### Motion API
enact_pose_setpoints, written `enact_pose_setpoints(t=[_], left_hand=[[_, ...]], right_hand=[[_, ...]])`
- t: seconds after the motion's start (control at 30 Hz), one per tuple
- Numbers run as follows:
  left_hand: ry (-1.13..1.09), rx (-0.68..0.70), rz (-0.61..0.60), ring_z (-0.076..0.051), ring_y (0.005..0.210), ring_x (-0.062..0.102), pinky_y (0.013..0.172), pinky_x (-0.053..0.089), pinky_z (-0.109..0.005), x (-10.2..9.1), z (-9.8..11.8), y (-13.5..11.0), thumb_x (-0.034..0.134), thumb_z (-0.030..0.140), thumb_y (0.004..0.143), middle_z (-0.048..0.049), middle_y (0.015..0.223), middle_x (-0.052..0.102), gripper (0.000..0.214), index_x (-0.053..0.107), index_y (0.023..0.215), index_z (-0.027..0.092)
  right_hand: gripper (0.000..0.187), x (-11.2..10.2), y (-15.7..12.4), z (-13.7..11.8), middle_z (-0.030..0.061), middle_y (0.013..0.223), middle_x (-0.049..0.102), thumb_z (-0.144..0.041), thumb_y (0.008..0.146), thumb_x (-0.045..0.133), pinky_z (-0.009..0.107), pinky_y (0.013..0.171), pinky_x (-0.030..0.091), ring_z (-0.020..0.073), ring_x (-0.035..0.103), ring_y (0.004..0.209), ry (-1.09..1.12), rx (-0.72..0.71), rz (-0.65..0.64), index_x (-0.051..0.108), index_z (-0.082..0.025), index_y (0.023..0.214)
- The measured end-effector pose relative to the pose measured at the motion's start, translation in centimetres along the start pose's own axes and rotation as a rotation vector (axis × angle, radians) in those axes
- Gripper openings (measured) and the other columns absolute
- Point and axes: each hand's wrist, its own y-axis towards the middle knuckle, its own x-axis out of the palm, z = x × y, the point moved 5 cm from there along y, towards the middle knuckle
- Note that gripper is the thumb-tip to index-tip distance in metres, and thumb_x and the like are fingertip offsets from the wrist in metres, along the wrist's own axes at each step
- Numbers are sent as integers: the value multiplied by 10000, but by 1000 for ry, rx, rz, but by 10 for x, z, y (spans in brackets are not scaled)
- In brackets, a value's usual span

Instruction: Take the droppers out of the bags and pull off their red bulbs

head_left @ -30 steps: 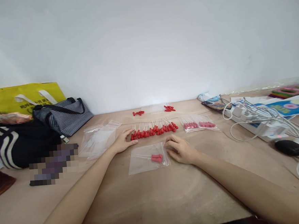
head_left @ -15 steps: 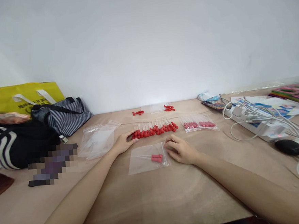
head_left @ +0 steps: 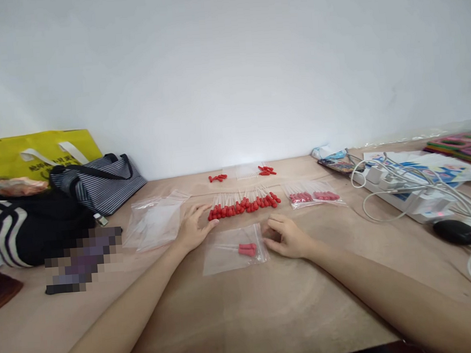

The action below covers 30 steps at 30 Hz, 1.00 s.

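A clear zip bag [head_left: 221, 258] lies flat in front of me, its zip edge on the right. Inside it are a few thin droppers with red rubber bulbs [head_left: 247, 249]. Behind the bag stretches a row of many such red-bulbed droppers [head_left: 243, 205], stems pointing to the wall. My left hand [head_left: 193, 228] rests at the row's left end, fingers spread and holding nothing. Just right of the bag's zip edge is my right hand [head_left: 286, 237], fingers loosely bent, thumb and forefinger apart, with nothing between them.
Filled dropper bags [head_left: 314, 197] lie right of the row, flat zip bags [head_left: 153, 220] to the left. Small red groups [head_left: 218, 177] sit near the wall. A striped bag [head_left: 102, 183] stands left; a power strip [head_left: 410, 199], cables and a black mouse [head_left: 457, 232] are right.
My left hand has drawn back slightly to the left, away from the droppers. My right hand has shifted a little right from the zip edge, its thumb and forefinger now wider apart.
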Motion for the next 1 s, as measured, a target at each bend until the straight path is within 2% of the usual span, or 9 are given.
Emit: enact_pose_setpoints(t=[0.03, 0.1, 0.2, 0.3, 0.5, 0.7, 0.87, 1.0], left_hand=[[-9, 28, -19, -235, 1060, 482, 947, 361, -355, -1, 9, -6, 551, 433, 739, -72, 1093, 551, 381, 576, 1041, 203], [-86, 99, -164, -219, 1027, 511, 941, 371, -341, 3, 29, -22, 515, 418, 774, -64, 1051, 580, 305, 606, 979, 211], [-153, 172, -369, -217, 1090, 492, 953, 372, -344, 13, 51, -45, 528, 398, 777, -57, 1151, 560, 333, 582, 1067, 244], [-116, 164, -451, -218, 1164, 441, 987, 343, -387, 21, 58, -56, 522, 388, 786, -44, 1253, 501, 416, 505, 1180, 254], [-60, 141, -435, -214, 1182, 432, 995, 347, -396, 28, 58, -55, 489, 376, 807, -61, 1278, 479, 439, 478, 1211, 206], [-44, 138, -416, -210, 1178, 440, 995, 354, -391, 30, 59, -55, 467, 342, 817, -73, 1266, 491, 415, 495, 1196, 174], [-52, 149, -421, -209, 1184, 433, 1000, 347, -391, 29, 60, -56, 476, 355, 815, -63, 1279, 477, 422, 487, 1204, 193], [-45, 137, -428, -205, 1190, 425, 1003, 343, -391, 29, 59, -55, 477, 367, 816, -53, 1284, 473, 431, 471, 1218, 209]], right_hand=[[79, 0, 0, 1, 0, 666, 514, -199, 698, 583, 258, 597, 390, 132, 484, 638, 20, 7, 3, 523, -177, 745], [84, 1, 1, 2, -18, 602, 500, -219, 698, 603, 251, 593, 369, 121, 469, 606, 64, 22, -9, 531, -176, 691], [116, 4, 1, 3, -17, 586, 511, -274, 712, 622, 259, 614, 356, 118, 465, 607, 106, 35, -58, 577, -176, 671], [170, 8, 1, -1, -4, 621, 522, -356, 718, 628, 273, 644, 363, 126, 471, 639, 141, 18, -122, 636, -187, 738], [280, 13, 6, -17, 43, 777, 567, -388, 666, 670, 287, 695, 413, 162, 507, 762, 229, -8, -151, 660, -184, 857], [282, 15, 13, -39, 54, 1006, 615, -197, 718, 575, 326, 881, 381, 188, 528, 989, 245, -127, -193, 605, -209, 998], [281, 13, 10, -35, 53, 951, 628, -145, 659, 550, 278, 753, 438, 179, 574, 866, 155, -3, -181, 623, -189, 927], [277, 8, 7, -24, 29, 844, 622, -104, 621, 546, 203, 582, 432, 116, 563, 663, 254, 87, -153, 647, -179, 868]])
